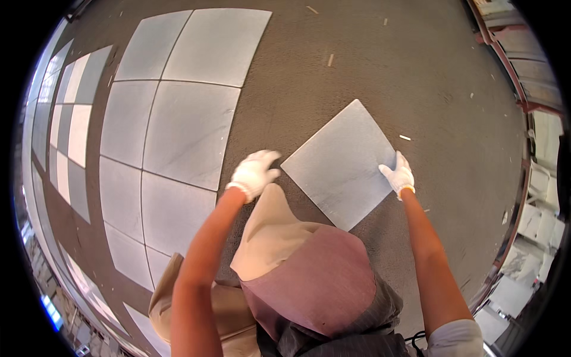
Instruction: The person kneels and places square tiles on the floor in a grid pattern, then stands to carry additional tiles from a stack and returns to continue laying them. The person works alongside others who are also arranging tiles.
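The gloved right hand [399, 174] rests at the right corner of a grey square slab [339, 166], thumb spread over its top face; whether the fingers hook beneath, I cannot tell. The gloved left hand [254, 174], blurred, is half-curled with thumb and fingers apart, empty, just beside the left corner. The slab, set cornerwise in the middle of the floor [440, 77], looks like stone: probably heavy, stiff, smooth under cotton, and liable to chip at its corners, so opposite edges held from below seem safest. The floor is dark and dull, with pale slivers [331, 60] scattered about. Toward its left edge lie grey slabs [189, 134] in two columns, then pale-and-grey strips [78, 131]; past its right edge stand white slabs [541, 223]
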{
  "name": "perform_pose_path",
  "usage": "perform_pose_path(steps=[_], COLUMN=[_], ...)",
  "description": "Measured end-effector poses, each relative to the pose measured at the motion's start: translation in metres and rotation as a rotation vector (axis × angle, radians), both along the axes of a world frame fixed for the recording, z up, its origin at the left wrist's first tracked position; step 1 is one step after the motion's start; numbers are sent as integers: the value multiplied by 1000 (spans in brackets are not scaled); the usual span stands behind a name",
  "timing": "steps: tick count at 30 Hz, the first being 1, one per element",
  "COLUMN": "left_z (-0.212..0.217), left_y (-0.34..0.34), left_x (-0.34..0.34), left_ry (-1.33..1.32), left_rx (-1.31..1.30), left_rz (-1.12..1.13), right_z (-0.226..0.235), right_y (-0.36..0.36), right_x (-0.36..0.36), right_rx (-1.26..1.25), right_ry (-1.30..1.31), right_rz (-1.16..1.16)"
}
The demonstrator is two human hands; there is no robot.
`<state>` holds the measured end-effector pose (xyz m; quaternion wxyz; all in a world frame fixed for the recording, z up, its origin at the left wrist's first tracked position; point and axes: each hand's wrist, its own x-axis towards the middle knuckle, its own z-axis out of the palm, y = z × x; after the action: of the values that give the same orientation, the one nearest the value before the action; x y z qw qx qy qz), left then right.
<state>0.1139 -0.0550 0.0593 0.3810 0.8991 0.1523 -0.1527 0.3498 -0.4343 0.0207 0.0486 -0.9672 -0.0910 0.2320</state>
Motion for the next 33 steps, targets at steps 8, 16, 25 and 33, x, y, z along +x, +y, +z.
perform_pose_path(steps=[8, 16, 25, 33], left_z=[-61, -76, -64, -33], left_y=[-78, -65, -74, -99], left_x=[28, 15, 23, 62], left_ry=[-73, -28, 56, 48], left_rx=[341, 220, 284, 301], left_rz=[-113, -77, 29, 215], right_z=[-48, -35, -8, -10], right_y=[42, 154, 67, -30], right_x=[-93, -26, -107, -185], right_rx=[-124, 248, 91, 360], right_ry=[-384, -396, -144, -162], right_rz=[368, 810, 978, -310])
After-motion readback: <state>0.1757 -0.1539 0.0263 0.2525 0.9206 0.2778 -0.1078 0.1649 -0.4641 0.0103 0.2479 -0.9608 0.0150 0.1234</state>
